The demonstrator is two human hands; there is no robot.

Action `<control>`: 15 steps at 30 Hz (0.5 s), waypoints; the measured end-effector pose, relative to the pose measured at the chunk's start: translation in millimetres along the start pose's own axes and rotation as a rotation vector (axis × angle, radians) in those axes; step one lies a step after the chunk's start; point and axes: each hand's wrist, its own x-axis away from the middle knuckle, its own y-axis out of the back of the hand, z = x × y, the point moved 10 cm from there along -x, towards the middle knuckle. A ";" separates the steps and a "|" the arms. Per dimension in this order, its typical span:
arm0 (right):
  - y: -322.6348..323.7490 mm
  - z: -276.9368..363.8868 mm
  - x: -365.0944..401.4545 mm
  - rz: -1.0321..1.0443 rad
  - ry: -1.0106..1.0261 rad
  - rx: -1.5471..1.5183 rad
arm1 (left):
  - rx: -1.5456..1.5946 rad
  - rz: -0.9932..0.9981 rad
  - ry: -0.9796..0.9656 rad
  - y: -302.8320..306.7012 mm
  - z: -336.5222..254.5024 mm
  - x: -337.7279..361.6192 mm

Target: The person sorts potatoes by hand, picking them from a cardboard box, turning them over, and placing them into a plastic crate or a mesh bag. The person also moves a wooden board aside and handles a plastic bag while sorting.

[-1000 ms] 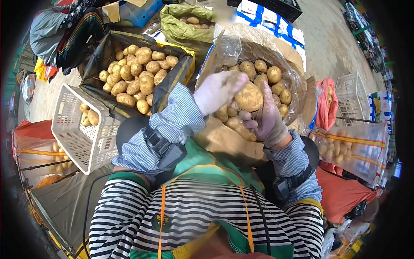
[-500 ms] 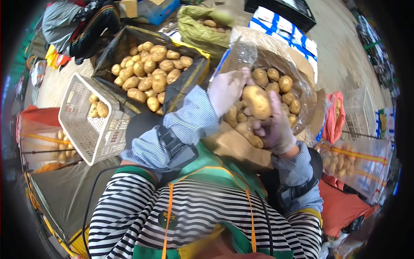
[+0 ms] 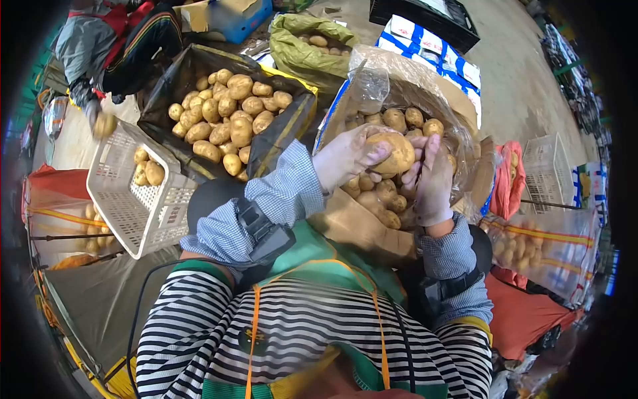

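My left hand, in a pale glove, grips a large potato from its left side. My right hand, also gloved, rests its fingers against the potato's right side. Both hands are over a plastic-lined sack with several potatoes in it.
A dark-lined box of potatoes sits to the left. A white plastic basket holds a few potatoes at far left, and another person's gloved hand holds a potato above it. A green bag lies at the back; bagged potatoes stand at right.
My left hand has closed around the potato, and my right hand has shifted from under it to its right side. Another person's hand with a potato has appeared over the basket.
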 end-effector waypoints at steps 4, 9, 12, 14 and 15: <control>-18.8 45.3 25.7 -0.171 0.681 0.346 | -0.201 -0.031 -0.134 -5.6 8.7 1.3; -25.7 42.4 28.8 -0.084 0.637 0.449 | -0.317 -0.026 0.234 -13.4 22.5 10.7; -19.9 28.4 13.1 -0.090 0.627 0.252 | -0.149 -0.188 -0.092 -13.9 46.0 -7.8; 2.3 -0.3 -7.1 -0.115 0.390 0.188 | -0.032 -0.265 -0.308 -8.7 37.9 -7.7; 9.0 -4.3 -10.4 -0.105 0.400 0.180 | -0.043 -0.274 -0.316 -3.5 32.7 -4.0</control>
